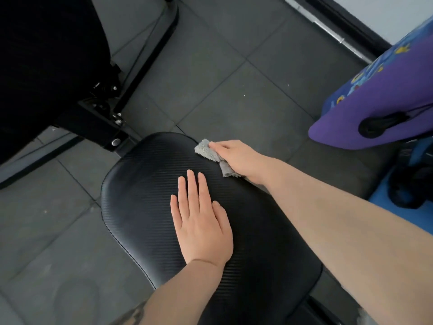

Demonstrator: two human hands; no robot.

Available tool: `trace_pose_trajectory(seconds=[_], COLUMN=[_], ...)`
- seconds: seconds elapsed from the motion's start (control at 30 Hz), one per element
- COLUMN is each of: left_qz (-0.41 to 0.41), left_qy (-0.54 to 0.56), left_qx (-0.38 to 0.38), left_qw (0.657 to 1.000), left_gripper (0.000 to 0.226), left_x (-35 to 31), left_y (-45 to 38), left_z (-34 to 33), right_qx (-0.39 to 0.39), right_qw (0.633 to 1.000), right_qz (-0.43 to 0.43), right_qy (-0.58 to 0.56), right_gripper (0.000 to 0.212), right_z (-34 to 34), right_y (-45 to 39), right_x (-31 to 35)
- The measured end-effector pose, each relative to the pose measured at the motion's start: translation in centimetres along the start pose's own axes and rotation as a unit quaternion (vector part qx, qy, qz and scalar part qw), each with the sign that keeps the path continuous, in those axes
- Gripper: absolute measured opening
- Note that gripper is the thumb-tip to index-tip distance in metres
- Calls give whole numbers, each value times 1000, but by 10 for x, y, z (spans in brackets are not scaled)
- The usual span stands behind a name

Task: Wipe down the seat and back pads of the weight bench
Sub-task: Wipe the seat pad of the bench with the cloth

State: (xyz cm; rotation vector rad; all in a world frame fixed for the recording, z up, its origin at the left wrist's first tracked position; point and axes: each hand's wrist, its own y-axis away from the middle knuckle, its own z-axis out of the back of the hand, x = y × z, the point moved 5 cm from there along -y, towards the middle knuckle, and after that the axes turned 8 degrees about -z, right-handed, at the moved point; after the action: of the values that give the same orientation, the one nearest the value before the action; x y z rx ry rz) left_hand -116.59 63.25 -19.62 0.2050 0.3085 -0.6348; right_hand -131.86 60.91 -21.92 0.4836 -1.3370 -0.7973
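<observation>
A black, ribbed-texture bench pad (145,184) fills the middle of the head view, its rounded end pointing away from me. My left hand (201,221) lies flat on the pad, palm down, fingers together and straight. My right hand (236,158) presses a small grey cloth (207,148) against the pad's far right edge; part of the cloth sticks out beyond the fingers and below the palm. A second black pad (42,55) rises at the upper left.
The bench's black metal frame and bolts (112,118) join the two pads. Dark grey rubber floor tiles (234,85) surround the bench. A purple and blue cloth-covered object (379,102) stands at the right, with a metal bar (328,26) along the wall behind.
</observation>
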Motion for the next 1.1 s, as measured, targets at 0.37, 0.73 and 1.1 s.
trace_pose_trajectory(seconds=[0.37,0.73,1.1], left_qz=[-2,-6,-5], left_qy=[4,11,18], left_qx=[12,5,5], left_qw=[1000,1000,1000], left_gripper=[57,57,57], left_x=[1,2,0], left_y=[1,0,0], left_z=[-1,-1,1], right_qx=[10,44,49], right_qw=[995,996,996], right_qz=[87,68,24], right_qy=[54,-39,-76], right_gripper=[41,42,35], right_z=[1,5,16], right_y=[3,0,30], right_x=[14,0,-37])
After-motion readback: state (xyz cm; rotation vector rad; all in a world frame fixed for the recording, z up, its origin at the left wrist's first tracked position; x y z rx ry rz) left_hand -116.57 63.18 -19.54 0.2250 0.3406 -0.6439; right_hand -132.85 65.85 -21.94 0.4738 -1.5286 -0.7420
